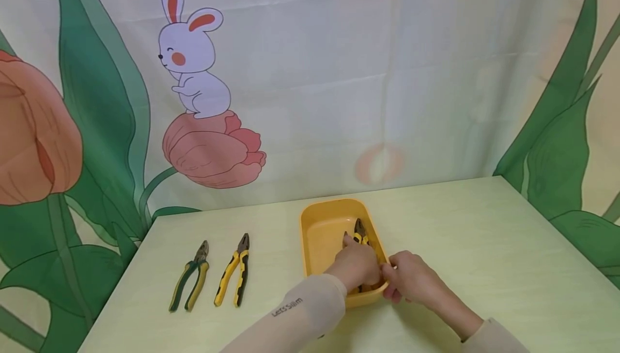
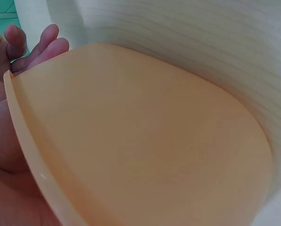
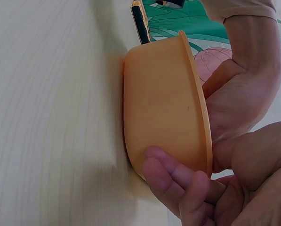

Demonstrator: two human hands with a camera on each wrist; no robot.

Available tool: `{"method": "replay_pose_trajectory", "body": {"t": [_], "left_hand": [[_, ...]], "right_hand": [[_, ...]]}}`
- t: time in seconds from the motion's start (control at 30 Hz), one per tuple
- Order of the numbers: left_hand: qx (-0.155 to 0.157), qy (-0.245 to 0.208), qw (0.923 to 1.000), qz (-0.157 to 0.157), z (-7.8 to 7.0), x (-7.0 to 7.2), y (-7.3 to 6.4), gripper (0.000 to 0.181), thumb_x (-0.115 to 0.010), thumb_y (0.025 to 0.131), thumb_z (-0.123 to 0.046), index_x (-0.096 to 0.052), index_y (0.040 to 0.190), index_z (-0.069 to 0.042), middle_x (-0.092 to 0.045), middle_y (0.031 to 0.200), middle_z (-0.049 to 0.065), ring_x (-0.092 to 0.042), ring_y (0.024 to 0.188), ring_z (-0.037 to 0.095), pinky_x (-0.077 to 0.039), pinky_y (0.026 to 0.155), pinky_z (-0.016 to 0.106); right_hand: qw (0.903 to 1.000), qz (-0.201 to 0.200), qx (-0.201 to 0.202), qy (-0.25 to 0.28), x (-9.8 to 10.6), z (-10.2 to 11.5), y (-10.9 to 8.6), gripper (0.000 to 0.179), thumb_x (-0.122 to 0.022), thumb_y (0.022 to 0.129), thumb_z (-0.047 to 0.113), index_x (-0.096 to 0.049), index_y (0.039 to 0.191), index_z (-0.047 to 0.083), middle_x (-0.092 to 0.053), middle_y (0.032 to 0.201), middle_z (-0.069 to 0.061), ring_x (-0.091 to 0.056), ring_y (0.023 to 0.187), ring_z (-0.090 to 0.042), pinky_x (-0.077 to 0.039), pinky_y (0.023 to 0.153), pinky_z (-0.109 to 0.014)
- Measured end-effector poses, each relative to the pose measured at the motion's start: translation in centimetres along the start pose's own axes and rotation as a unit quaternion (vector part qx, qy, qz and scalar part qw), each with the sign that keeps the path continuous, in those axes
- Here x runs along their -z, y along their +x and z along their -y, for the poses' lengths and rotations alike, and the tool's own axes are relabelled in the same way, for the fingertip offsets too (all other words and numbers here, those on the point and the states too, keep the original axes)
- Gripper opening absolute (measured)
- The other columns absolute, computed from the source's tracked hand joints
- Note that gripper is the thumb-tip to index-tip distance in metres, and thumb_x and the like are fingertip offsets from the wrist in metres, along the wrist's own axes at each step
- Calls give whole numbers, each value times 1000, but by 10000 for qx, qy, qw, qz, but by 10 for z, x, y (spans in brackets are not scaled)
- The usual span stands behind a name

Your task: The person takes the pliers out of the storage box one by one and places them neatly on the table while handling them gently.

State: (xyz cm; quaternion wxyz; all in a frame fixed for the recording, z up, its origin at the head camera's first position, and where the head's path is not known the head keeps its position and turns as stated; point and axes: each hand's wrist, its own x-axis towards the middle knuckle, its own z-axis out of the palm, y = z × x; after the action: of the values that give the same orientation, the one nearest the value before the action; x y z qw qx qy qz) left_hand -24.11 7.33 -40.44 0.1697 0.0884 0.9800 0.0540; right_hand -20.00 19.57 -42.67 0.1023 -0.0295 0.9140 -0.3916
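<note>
An open yellow plastic box [image 1: 326, 234] sits on the table. My left hand [image 1: 357, 264] reaches down into its right side, with fingers curled round pliers that it mostly covers; a small dark tip sticks up beside the thumb. Pliers with yellow and black handles [image 1: 359, 227] lie along the right wall, partly under this hand. At the box's right edge my right hand [image 1: 411, 277] pinches the rim, thumb over it and fingers along the outer wall [image 3: 161, 103]. In the left wrist view the near wall [image 2: 145, 127] fills most of the picture.
To the left on the table lie green-handled pliers [image 1: 191, 277] and another pair of yellow and black pliers [image 1: 235, 269], both with handles spread. Behind the table [image 1: 465, 234] hangs a cloth [image 1: 310, 100] printed with a rabbit and tulips.
</note>
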Motion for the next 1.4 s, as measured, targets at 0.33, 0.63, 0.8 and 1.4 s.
{"method": "replay_pose_trajectory", "body": {"t": [0.33, 0.63, 0.8, 1.4], "left_hand": [[305, -48, 9994, 126, -5, 1, 0, 36, -76, 89, -30, -73, 110, -1, -44, 145, 25, -57, 82, 27, -53, 76, 33], [10, 158, 9998, 94, 2, -19, 28, 22, -75, 91, -24, -75, 102, -5, -48, 141, 26, -56, 65, 22, -46, 57, 30], [-25, 108, 9999, 34, 5, -31, 43, 18, -74, 90, -21, -74, 97, -5, -51, 124, 21, -53, 60, 21, -43, 51, 29], [19, 33, 10000, -30, -1, 0, -6, 25, -77, 86, -23, -72, 96, -1, -50, 103, 18, -55, 78, 25, -51, 69, 31]], "right_hand": [[10000, -26, 25, 23, 0, 1, -1, 27, -52, 103, 12, -62, 78, 5, -67, 62, -2, -64, 53, -18, -46, 45, -28], [10000, -13, 8, 23, 0, -1, 0, 28, -52, 103, 13, -63, 78, 6, -66, 62, -2, -64, 53, -18, -44, 45, -27], [10000, -9, -23, 28, 0, -1, 0, 27, -52, 102, 13, -63, 78, 6, -66, 62, -2, -64, 52, -18, -44, 45, -27], [10000, -48, 41, 8, -1, -2, 0, 28, -53, 102, 12, -62, 77, 7, -66, 61, -2, -64, 52, -17, -47, 45, -30]]}}
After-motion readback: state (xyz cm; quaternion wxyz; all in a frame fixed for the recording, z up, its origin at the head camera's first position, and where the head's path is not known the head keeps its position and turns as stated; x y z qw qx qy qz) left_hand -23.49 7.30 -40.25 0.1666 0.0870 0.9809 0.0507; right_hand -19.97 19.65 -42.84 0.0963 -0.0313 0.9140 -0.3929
